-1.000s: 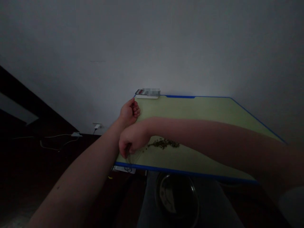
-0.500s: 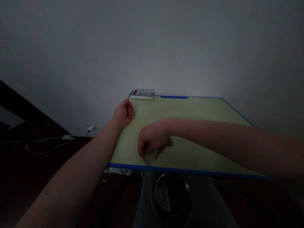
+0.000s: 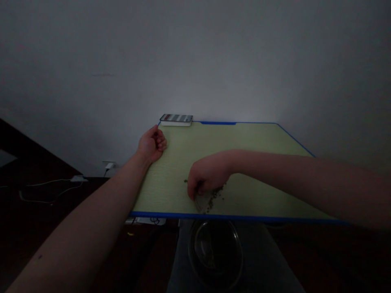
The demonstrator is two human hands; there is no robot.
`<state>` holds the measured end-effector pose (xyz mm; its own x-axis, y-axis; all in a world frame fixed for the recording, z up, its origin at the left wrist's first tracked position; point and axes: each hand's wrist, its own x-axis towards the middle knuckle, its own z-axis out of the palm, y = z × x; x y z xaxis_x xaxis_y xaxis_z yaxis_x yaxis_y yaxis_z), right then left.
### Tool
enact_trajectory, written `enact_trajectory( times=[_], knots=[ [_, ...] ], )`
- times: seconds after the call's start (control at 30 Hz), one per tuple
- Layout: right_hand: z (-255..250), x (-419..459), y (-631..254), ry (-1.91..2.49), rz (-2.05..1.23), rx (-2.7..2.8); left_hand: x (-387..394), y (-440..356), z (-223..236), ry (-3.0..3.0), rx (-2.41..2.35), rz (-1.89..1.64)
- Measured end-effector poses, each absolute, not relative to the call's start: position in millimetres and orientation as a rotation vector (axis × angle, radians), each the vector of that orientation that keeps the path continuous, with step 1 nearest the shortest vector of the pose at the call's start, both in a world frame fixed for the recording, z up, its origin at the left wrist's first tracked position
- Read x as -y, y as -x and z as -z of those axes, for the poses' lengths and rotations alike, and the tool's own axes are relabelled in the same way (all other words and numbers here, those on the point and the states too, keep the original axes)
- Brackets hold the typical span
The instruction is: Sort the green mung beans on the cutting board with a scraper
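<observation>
My right hand [image 3: 209, 174] is bent down over the pale green tabletop [image 3: 250, 138], its fingers closed on a thin see-through piece [image 3: 200, 202], perhaps plastic, whose lower edge meets the board close to the front rim. Small dark grains [image 3: 212, 200] lie scattered along its right side and partly under my hand. A single bit [image 3: 185, 181] sits left of my knuckles. My left hand [image 3: 152, 143] rests at the left edge of the table, fingers curled in with nothing visible in them. Below the front rim, a shiny round bowl [image 3: 240, 254] stands on my lap.
A phone [image 3: 176, 118] lies on a white box [image 3: 175, 123] at the back left corner, by the wall. Blue edging [image 3: 244, 219] runs round the tabletop. Down on the left are a plug [image 3: 109, 166] in the wall and white cables [image 3: 49, 182].
My right hand has moved right across the board with the see-through piece, along the grains. One bit now shows to its left. My left hand stays curled; the view has shifted slightly.
</observation>
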<state>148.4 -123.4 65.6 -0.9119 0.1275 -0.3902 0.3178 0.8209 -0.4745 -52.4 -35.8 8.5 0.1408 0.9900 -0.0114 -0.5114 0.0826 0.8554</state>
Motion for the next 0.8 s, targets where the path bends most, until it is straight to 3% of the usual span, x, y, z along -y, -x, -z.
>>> enact_trajectory(
  times=[0.17, 0.3, 0.5, 0.8],
  knots=[
    [-85, 124, -158, -0.429, 0.837, -2.808, 37, 51, -11, -0.833, -0.741, -1.278],
    [-99, 145, -183, -0.769, 0.605, -3.040, 38, 51, -11, -0.837, -0.749, -1.283],
    [-74, 200, -237, -1.468, 0.498, -2.933, 39, 50, -11, -0.845, -0.770, -1.279],
    [-50, 208, -264, -1.674, 0.598, -2.753, 40, 49, -12, -0.841, -0.771, -1.286]
  ],
)
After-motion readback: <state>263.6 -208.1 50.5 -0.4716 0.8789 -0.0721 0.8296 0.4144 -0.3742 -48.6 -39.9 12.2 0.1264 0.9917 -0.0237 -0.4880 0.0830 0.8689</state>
